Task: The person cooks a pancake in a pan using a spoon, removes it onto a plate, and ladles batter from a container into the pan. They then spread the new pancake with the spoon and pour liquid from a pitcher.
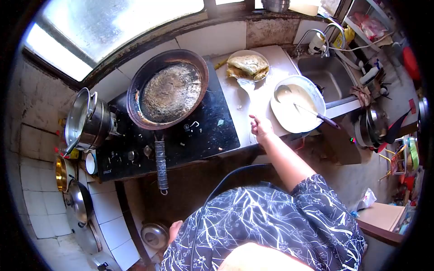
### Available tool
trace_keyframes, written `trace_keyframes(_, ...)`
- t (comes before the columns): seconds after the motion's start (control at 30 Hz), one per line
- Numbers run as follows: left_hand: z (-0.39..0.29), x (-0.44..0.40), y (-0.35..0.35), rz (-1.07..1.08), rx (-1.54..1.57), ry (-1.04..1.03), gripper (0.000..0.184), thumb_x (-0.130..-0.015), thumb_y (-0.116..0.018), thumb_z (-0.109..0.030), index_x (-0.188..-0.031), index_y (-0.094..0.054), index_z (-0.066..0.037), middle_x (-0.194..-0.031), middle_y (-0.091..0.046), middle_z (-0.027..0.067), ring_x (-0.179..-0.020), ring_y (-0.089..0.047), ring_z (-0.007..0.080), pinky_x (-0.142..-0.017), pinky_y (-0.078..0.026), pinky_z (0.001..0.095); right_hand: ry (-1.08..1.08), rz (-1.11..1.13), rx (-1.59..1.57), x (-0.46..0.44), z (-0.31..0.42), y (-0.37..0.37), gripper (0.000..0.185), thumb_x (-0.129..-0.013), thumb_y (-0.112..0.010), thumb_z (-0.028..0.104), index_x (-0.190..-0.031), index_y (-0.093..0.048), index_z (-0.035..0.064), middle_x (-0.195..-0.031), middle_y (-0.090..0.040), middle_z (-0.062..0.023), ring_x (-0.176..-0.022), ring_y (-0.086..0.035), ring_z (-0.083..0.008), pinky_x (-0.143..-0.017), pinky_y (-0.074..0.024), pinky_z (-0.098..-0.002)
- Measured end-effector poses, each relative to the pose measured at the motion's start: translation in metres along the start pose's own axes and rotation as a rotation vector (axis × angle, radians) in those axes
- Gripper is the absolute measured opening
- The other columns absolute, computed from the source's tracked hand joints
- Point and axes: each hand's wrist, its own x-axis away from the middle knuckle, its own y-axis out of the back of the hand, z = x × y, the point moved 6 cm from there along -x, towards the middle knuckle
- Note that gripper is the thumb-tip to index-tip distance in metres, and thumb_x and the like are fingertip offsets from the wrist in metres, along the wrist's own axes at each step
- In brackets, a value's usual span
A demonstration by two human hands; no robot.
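Note:
My right hand point(262, 129) is over the white counter with its fingers curled around the handle end of a white spatula point(247, 85). Glare washes out part of that handle. The spatula's blade meets the near edge of a plate of folded flatbreads point(248, 64). Just right of my hand, a white bowl of pale batter point(282, 118) holds a ladle point(316, 116) with a dark handle. Low beside my body is my left hand point(175, 230), mostly hidden by my shirt; its fingers do not show clearly. A round metal lid or pot point(154, 235) appears near it.
A large worn frying pan point(172, 92) sits on the black cooktop point(212, 131), its wrapped handle jutting over the front edge. At left stands a steel pot point(86, 119). The sink point(332, 77) lies right of the counter, with stacked pans point(373, 124) beyond.

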Motion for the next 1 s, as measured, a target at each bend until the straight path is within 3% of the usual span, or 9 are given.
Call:
trace_keyframes(0.17,0.015,0.002,0.000,-0.062,0.001,0.064,0.026,-0.082,-0.056,-0.022,-0.094,-0.059,0.001,-0.084,-0.061,0.0047,-0.077,-0.055,0.0103,-0.073,-0.042,0.0227,-0.049,-0.111,0.187,-0.020,-0.024,0.004,0.025,-0.088,-0.043,0.022,-0.095,-0.056,0.0026,-0.061,-0.050,-0.0013,-0.050,-0.044,-0.0085,-0.045,-0.0351,-0.0219)
trace_keyframes(0.23,0.024,-0.004,-0.003,-0.035,0.064,0.064,0.025,-0.081,-0.058,-0.021,-0.095,-0.059,0.000,-0.086,-0.061,0.0045,-0.078,-0.055,0.0103,-0.073,-0.042,0.0222,0.111,-0.177,0.773,-0.042,-0.020,0.012,0.027,-0.084,-0.049,0.025,-0.087,-0.061,0.0002,-0.069,-0.059,-0.0078,-0.058,-0.054,-0.0154,-0.054,-0.0432,-0.0285)
trace_keyframes(0.27,0.019,0.000,-0.007,-0.019,0.079,0.080,0.024,-0.081,-0.059,-0.020,-0.095,-0.058,0.000,-0.085,-0.061,0.0043,-0.078,-0.055,0.0099,-0.073,-0.042,0.0218,-0.075,-0.208,0.792,-0.038,-0.015,0.011,0.027,-0.080,-0.055,0.026,-0.083,-0.063,0.0001,-0.075,-0.062,-0.0136,-0.068,-0.059,-0.0221,-0.066,-0.0456,-0.0331)
trace_keyframes(0.4,0.014,-0.021,-0.020,0.079,0.132,0.042,0.024,-0.081,-0.059,-0.018,-0.095,-0.057,0.001,-0.084,-0.060,0.0036,-0.077,-0.054,0.0087,-0.071,-0.043,0.0213,0.081,-0.245,1.033,-0.016,0.023,-0.007,0.026,-0.078,-0.059,0.024,-0.089,-0.061,0.0006,-0.082,-0.062,-0.0195,-0.079,-0.060,-0.0279,-0.073,-0.0454,-0.0354)
trace_keyframes(0.5,-0.117,0.013,-0.057,0.096,-0.031,-0.101,0.020,-0.082,-0.057,-0.016,-0.096,-0.056,-0.002,-0.077,-0.057,0.0023,-0.066,-0.053,0.0072,-0.061,-0.044,0.0204,0.297,-0.286,1.118,-0.019,0.022,0.003,0.031,-0.078,-0.058,0.022,-0.100,-0.058,0.0006,-0.095,-0.059,-0.0211,-0.090,-0.057,-0.0301,-0.082,-0.0431,-0.0343)
trace_keyframes(0.57,-0.183,0.024,-0.083,0.117,-0.040,-0.085,0.020,-0.082,-0.056,-0.014,-0.098,-0.054,-0.002,-0.071,-0.055,0.0017,-0.060,-0.050,0.0072,-0.055,-0.043,0.0203,0.373,-0.141,1.057,0.011,0.033,0.005,0.029,-0.078,-0.056,0.021,-0.097,-0.059,-0.0005,-0.089,-0.060,-0.0205,-0.088,-0.057,-0.0326,-0.080,-0.0439,-0.0339)
trace_keyframes(0.7,-0.278,0.034,-0.129,0.326,-0.024,-0.252,0.021,-0.083,-0.054,-0.010,-0.103,-0.051,-0.002,-0.075,-0.053,0.0013,-0.067,-0.052,0.0079,-0.060,-0.046,0.0221,0.120,0.147,0.881,0.068,0.048,0.057,0.030,-0.076,-0.061,0.030,-0.084,-0.063,0.0011,-0.067,-0.061,-0.0077,-0.055,-0.056,-0.0152,-0.054,-0.0463,-0.0264)
trace_keyframes(0.9,-0.392,0.046,-0.234,0.757,0.041,-0.501,0.032,-0.083,-0.053,-0.008,-0.113,-0.044,-0.001,-0.088,-0.055,0.0084,-0.079,-0.055,0.0143,-0.072,-0.046,0.0266,-0.068,-0.281,0.172,0.115,0.099,0.201,0.035,-0.073,-0.067,0.030,-0.094,-0.054,0.0065,-0.059,-0.048,0.0022,-0.045,-0.040,-0.0031,-0.038,-0.0314,-0.0164)
trace_keyframes(1.0,-0.415,0.026,-0.291,0.804,0.008,-0.419,0.048,-0.083,-0.054,-0.012,-0.125,-0.033,-0.002,-0.104,-0.051,0.0142,-0.091,-0.053,0.0192,-0.079,-0.046,0.0304,0.188,-0.328,-0.074,0.108,0.113,0.227,0.029,-0.073,-0.069,0.022,-0.093,-0.051,0.0118,-0.064,-0.050,0.0044,-0.049,-0.045,-0.0049,-0.042,-0.0339,-0.0174)
